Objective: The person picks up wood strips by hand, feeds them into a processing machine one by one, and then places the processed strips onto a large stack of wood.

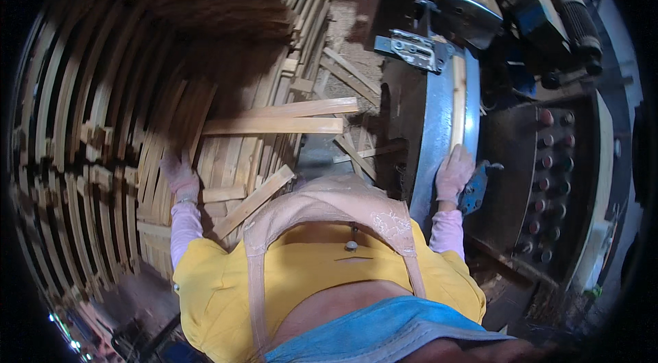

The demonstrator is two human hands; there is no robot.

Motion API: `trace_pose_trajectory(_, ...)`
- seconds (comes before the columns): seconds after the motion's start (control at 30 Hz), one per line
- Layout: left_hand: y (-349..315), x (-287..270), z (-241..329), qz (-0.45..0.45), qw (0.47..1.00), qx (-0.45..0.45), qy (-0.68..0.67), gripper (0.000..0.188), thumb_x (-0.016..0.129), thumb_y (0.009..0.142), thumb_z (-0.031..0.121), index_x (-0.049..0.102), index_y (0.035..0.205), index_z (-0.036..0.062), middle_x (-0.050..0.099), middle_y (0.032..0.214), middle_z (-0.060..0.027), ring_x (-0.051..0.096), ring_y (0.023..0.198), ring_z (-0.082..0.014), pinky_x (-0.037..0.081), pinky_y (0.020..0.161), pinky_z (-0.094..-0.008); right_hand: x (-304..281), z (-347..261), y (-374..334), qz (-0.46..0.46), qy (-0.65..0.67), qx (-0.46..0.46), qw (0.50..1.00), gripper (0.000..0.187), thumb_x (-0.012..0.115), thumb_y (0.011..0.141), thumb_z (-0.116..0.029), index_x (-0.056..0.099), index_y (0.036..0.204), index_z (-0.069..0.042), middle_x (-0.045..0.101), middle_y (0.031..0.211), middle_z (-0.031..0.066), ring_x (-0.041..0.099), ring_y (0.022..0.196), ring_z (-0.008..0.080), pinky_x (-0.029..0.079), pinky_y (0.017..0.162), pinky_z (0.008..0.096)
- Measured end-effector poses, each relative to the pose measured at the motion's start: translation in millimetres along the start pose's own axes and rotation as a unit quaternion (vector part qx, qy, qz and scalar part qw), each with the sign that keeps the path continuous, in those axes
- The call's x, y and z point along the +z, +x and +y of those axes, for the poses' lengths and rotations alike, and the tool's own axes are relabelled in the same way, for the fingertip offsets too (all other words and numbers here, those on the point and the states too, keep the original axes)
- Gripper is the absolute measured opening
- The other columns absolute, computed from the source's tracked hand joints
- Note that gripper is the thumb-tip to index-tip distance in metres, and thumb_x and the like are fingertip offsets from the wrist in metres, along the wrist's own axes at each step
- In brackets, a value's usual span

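On the metal machine bed, we record one wooden strip, far end hard to make out, near end covered by the right hand, grip impossible for us to tell. Left of the bed: stacked wooden slats, the left hand at them, fingers shadowed, spread or curled we cannot tell.

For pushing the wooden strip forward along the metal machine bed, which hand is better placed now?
Probably the right hand: it is at the near end of the wooden strip. The left hand is well away from the metal bed, at the stacked wood.
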State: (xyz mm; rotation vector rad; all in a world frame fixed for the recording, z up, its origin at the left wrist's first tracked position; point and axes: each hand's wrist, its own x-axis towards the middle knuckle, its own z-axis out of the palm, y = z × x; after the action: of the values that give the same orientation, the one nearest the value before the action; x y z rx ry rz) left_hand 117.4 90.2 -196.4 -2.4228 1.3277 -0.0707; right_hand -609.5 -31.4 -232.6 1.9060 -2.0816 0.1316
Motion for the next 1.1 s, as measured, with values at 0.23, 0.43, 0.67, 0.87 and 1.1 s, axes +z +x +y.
trace_pose_trajectory(0.23, 0.7, -87.2, 63.4, 0.11, 0.925, 0.123, -0.343, 0.066, 0.066, 0.085, 0.008, 0.054, 0.15, 0.014, 0.063, 0.138, -0.0224, 0.057, 0.131, -0.0422, 0.046, 0.114, -0.0456, 77.0, -9.2, 186.3, -0.011, -0.032, 0.029, 0.999, 0.035, 0.062, 0.092, -0.02, 0.065, 0.125, -0.008, 0.069, 0.117, 0.0103, 0.066, 0.104, 0.0326, 0.051, 0.093, 0.0511)
trace_pose_trajectory(0.43, 5.3, -212.0, 217.8, -0.086, 0.699, 0.078, -0.706, 0.056, 0.073, 0.09, 0.02, 0.058, 0.143, 0.0074, 0.073, 0.112, -0.0084, 0.069, 0.092, -0.0154, 0.059, 0.081, -0.0304, -37.4, -215.4, 177.2, -0.054, 0.623, -0.167, 0.762, 0.042, 0.059, 0.1, -0.025, 0.067, 0.129, 0.004, 0.071, 0.126, 0.0166, 0.069, 0.111, 0.027, 0.051, 0.101, 0.0372)
trace_pose_trajectory(0.67, -5.8, -177.0, 323.6, -0.029, 0.69, 0.316, -0.651, 0.065, 0.074, 0.093, 0.03, 0.053, 0.148, 0.0029, 0.066, 0.133, -0.0193, 0.065, 0.12, -0.0265, 0.052, 0.103, -0.0365, -108.8, -198.6, 78.3, -0.326, 0.763, 0.09, 0.55, 0.048, 0.076, 0.095, -0.022, 0.061, 0.136, -0.002, 0.066, 0.106, 0.0001, 0.059, 0.09, 0.0093, 0.05, 0.08, 0.0277)
trace_pose_trajectory(0.87, 14.3, -139.1, 228.6, 0.022, 0.917, 0.379, -0.121, 0.087, 0.086, 0.074, 0.037, 0.048, 0.148, 0.0121, 0.055, 0.138, -0.0179, 0.051, 0.136, -0.0377, 0.04, 0.118, -0.0459, -39.8, -19.7, -4.9, -0.094, 0.209, 0.151, 0.962, 0.063, 0.072, 0.09, -0.026, 0.054, 0.146, -0.002, 0.068, 0.122, 0.0215, 0.063, 0.109, 0.0425, 0.05, 0.1, 0.0497)
trace_pose_trajectory(1.1, 55.8, -109.2, 213.8, -0.076, 0.935, 0.298, -0.179, 0.06, 0.079, 0.075, 0.01, 0.063, 0.132, 0.0164, 0.067, 0.12, -0.0165, 0.063, 0.12, -0.0357, 0.052, 0.103, -0.0457, 22.1, -11.1, 77.2, 0.032, -0.017, -0.018, 0.999, 0.052, 0.067, 0.093, -0.026, 0.056, 0.14, -0.009, 0.064, 0.133, 0.0106, 0.058, 0.115, 0.0344, 0.047, 0.098, 0.0539)
